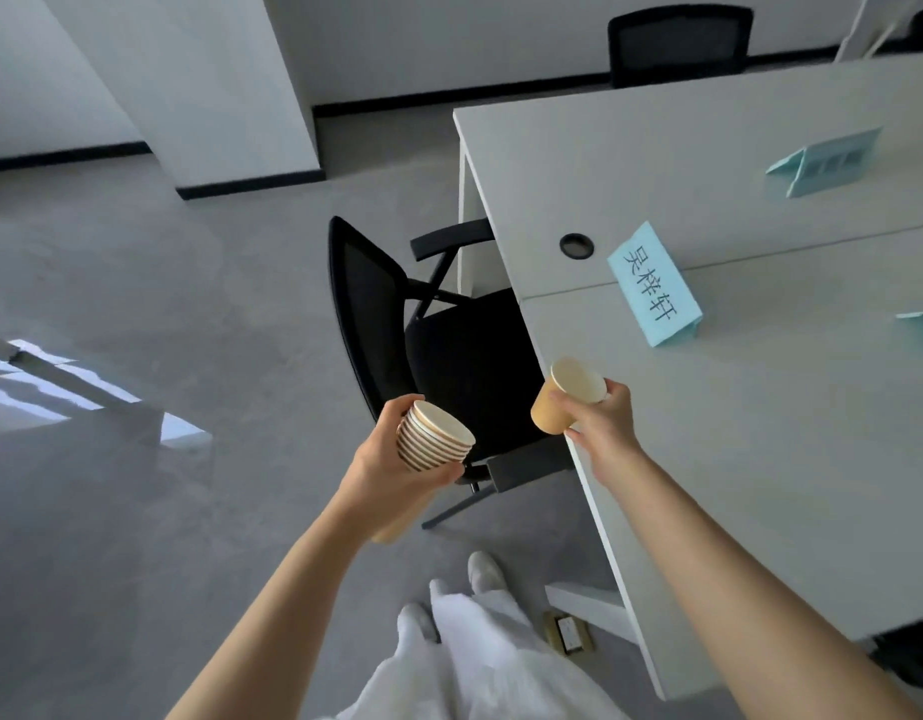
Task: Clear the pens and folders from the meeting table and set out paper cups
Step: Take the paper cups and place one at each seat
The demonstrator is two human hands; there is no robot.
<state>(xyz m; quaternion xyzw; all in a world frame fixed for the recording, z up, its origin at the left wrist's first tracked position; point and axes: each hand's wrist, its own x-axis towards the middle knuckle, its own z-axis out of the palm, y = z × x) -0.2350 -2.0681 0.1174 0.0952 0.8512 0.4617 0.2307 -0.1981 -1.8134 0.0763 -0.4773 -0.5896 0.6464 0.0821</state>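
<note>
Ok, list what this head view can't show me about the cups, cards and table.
- Cup stack: lower part hidden by the left hand, so no count.
- Single cup: base covered by the right hand.
- Far name card: print too blurred to read.
- Third card: cut off by the right edge.
- Table: runs out of frame right, so pens or folders there cannot be ruled out.

Readable text — one name card

The nearest blue folded name card on the table bears handwritten "吴梓轩" — the far card's print is blurred.
</note>
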